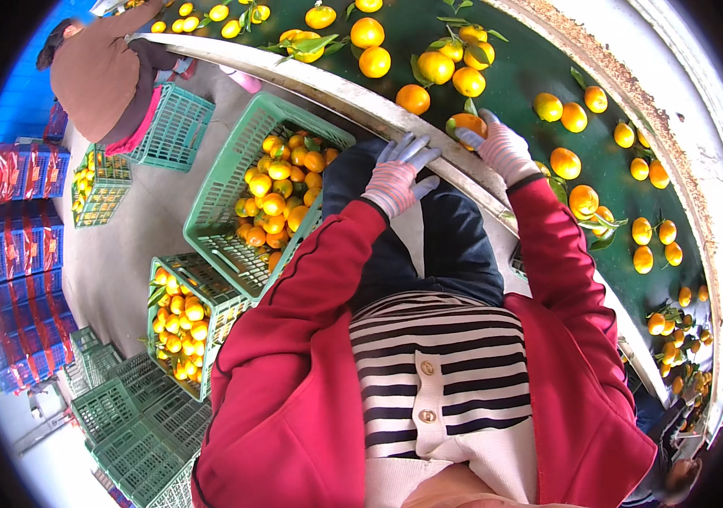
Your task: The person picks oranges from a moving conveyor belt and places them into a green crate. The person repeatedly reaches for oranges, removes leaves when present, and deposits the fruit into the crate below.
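Note:
My right hand (502, 149), in a striped knit glove, has its fingers around an orange mandarin (470, 123) with a green leaf, at the near side of the green sorting belt (514, 70). My left hand (397, 176), gloved alike, holds nothing; its fingers are spread by the pale rim (361, 105) of the belt, above my knees. A green plastic crate (212, 190) stands beside my left arm, partly filled with loose mandarins (275, 197). Closest to my right hand on the belt are a single mandarin (413, 99) and a leafy cluster of mandarins (437, 66).
More mandarins (566, 163) lie scattered along the belt. A second filled crate (177, 317) and stacked green crates (139, 432) stand at lower left. Blue crates (15, 235) are piled far left. One co-worker (97, 76) sits at upper left; another person (660, 438) is partly visible lower right.

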